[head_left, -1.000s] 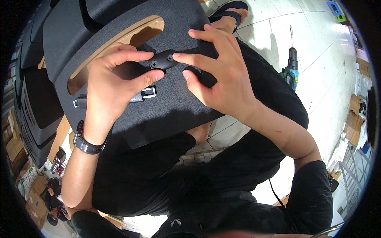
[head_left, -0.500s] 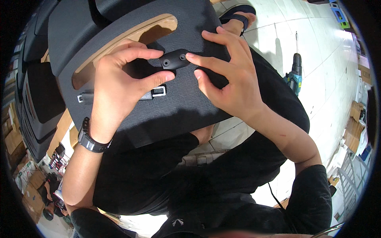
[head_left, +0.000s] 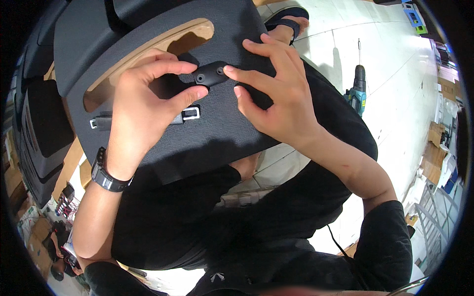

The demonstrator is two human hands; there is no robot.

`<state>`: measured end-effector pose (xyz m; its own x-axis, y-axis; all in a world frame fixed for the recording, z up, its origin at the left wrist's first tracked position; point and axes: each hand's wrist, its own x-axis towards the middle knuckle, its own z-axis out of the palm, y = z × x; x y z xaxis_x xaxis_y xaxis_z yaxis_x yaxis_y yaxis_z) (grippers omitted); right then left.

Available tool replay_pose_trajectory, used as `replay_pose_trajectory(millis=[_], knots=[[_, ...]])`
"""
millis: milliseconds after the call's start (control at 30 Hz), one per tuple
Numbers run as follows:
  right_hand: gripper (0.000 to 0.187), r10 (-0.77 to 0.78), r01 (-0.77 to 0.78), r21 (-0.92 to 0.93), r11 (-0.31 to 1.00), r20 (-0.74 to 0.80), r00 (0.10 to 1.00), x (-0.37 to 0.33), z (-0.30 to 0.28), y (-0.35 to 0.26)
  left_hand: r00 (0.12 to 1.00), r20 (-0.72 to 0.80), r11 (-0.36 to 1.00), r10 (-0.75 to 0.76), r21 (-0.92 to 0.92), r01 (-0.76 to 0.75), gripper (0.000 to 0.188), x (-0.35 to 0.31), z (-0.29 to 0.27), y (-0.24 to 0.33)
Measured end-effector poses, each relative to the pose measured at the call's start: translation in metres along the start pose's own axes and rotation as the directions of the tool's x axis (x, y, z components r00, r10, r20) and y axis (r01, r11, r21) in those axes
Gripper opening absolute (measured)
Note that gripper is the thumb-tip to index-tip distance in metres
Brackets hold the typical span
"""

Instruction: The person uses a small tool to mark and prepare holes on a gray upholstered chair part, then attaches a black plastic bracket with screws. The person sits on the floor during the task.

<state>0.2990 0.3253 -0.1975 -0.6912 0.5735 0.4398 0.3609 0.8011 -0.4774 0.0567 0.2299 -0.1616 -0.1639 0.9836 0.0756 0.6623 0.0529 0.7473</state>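
Note:
A small black plastic plate [head_left: 210,76] with two round screw holes lies against a black textured panel [head_left: 163,165]. Its left end is between the thumb and forefinger of my left hand [head_left: 143,96], which pinches it. The forefinger of my right hand [head_left: 286,93] touches the plate's other end by a hole, while the thumb stays apart from it and the remaining fingers spread over the panel. Under my left wrist runs a black strap [head_left: 103,122] with a rectangular metal loop at each end; its middle is hidden by the hand.
Above my left hand, a long curved cutout [head_left: 200,30] with a bare wood edge opens in the panel. A teal and black power drill [head_left: 358,93] with a long bit lies on the tiled floor [head_left: 390,103] to the right. Other black panels [head_left: 47,116] stand at left.
The whole view has shifted slightly, so everything sits a little further left. Both hands keep the same hold and touch on the black plate.

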Motion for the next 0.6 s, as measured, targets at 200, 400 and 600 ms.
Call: replay_pose_trajectory(millis=[200,400,600], knots=[[0.032,-0.057,0.057,-0.015,0.998,-0.028,0.998,0.008,0.001,0.000,1.000,-0.005,1.000,0.012,0.020,-0.012,0.040,0.002,-0.001,0.001],[0.031,-0.038,0.037,-0.037,0.999,-0.048,0.998,0.014,0.011,-0.007,1.000,0.002,1.000,-0.012,0.023,0.012,0.039,0.003,-0.001,-0.004],[0.029,-0.082,0.079,-0.041,0.996,-0.062,0.995,0.011,0.013,-0.005,0.998,0.000,0.998,0.056,0.038,-0.056,0.038,0.004,-0.002,-0.007]])
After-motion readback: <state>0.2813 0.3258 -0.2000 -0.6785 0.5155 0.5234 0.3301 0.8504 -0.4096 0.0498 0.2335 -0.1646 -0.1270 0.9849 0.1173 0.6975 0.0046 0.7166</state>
